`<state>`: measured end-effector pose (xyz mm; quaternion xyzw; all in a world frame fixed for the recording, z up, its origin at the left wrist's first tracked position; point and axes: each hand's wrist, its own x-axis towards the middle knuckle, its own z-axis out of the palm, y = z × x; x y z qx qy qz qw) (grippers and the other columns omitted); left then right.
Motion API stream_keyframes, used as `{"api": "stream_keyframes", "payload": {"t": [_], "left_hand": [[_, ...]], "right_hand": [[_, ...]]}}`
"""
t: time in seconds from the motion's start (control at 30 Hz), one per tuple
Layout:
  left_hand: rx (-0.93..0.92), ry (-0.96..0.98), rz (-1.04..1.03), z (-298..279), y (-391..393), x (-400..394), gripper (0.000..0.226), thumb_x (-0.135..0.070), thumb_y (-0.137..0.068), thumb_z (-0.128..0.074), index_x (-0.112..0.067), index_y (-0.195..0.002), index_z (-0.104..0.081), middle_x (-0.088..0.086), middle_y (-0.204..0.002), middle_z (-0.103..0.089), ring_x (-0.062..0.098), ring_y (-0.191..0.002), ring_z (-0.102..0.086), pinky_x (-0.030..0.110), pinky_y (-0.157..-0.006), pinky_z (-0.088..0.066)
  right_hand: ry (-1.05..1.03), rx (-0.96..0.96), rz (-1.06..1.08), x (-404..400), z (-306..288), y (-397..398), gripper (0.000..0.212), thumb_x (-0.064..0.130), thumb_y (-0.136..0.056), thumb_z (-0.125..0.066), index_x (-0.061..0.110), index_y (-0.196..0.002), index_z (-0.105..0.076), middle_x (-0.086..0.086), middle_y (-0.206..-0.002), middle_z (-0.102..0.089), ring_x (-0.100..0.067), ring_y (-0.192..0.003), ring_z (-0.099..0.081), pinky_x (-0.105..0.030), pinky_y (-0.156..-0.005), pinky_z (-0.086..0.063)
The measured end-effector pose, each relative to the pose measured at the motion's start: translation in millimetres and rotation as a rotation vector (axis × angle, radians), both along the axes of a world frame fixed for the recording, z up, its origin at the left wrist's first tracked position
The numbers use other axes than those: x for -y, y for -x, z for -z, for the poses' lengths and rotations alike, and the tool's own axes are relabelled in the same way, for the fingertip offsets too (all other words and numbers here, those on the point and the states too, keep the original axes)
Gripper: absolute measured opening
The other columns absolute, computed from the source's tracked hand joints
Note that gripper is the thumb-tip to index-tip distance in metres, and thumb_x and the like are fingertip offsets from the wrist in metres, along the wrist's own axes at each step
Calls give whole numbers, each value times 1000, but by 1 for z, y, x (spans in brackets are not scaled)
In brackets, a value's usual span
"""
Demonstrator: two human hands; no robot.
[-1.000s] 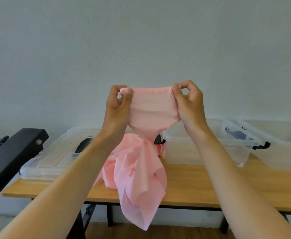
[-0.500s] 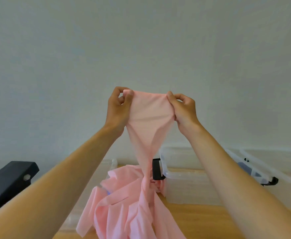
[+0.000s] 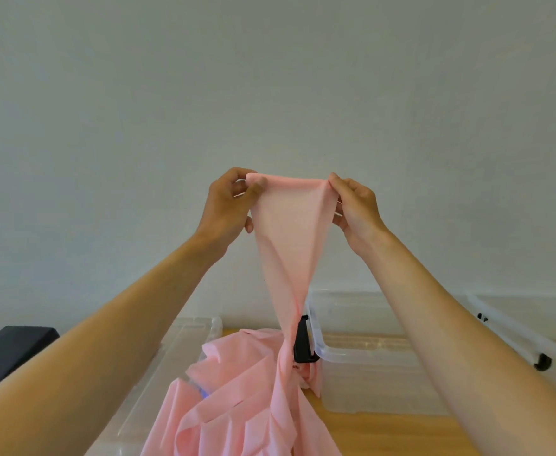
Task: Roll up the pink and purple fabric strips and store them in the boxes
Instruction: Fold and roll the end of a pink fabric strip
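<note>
My left hand (image 3: 228,205) and right hand (image 3: 355,209) each pinch a top corner of the pink strip (image 3: 286,232) at frame centre, spreading the end flat, presumably to start the roll. The rest trails onto the worktop (image 3: 385,432) beside a box (image 3: 368,350).

No legible text, seemingly.

The pink strip (image 3: 289,238) is thin matt cloth; the boxes (image 3: 368,360) are clear glossy plastic with black plastic clips (image 3: 303,343); the table (image 3: 385,432) is smooth wood
</note>
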<state>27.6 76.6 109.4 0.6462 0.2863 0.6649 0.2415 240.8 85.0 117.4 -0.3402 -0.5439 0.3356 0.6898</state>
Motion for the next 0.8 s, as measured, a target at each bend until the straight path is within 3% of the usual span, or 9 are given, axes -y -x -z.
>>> {"api": "stream_keyframes", "payload": {"t": [0.1,0.2,0.4,0.6,0.7,0.8], "left_hand": [[-44,1,75,-6,6,2,25,-15,-96,-71,-13,-120,-62,8,-94,-70,16,-76,-61,30,-53,-54],[-129,-26,83,-8,14,2,28,-12,-93,-74,-13,-119,-63,10,-96,-71,18,-77,-62,31,-56,-57],[-70,16,8,-5,25,2,21,-25,-93,-75,-11,-108,-72,1,-80,-71,16,-65,-48,26,-49,-40],[-112,15,-17,-4,31,16,26,-30,-97,-70,-4,-96,-70,-5,-65,-58,17,-61,-47,26,-48,-39],[-144,1,47,-4,35,29,23,-24,-92,-75,-6,-105,-70,4,-77,-70,18,-63,-61,28,-51,-50],[-168,8,96,-5,38,40,32,-16,-87,-80,-10,-116,-67,16,-93,-75,20,-76,-70,29,-68,-60]], "right_hand": [[22,-56,-54,-2,-2,-1,21,24,-99,-66,19,-81,-58,1,-76,-61,-16,-66,-60,-26,-59,-53],[25,-73,-70,-2,0,-1,6,21,-98,-69,17,-97,-65,0,-77,-63,-16,-65,-61,-28,-59,-55],[22,-56,-263,11,0,-4,27,12,-89,-77,11,-114,-66,-5,-94,-73,-17,-79,-70,-25,-73,-59],[-39,88,-132,28,-3,-3,16,23,-91,-76,9,-96,-69,2,-76,-69,-13,-68,-66,-25,-68,-57],[-34,102,-107,38,-5,-3,20,25,-90,-78,15,-80,-64,0,-76,-69,-14,-66,-65,-27,-65,-56],[-9,86,-134,46,-4,-5,33,25,-91,-77,20,-69,-52,3,-73,-67,-14,-62,-63,-26,-60,-54]]}}
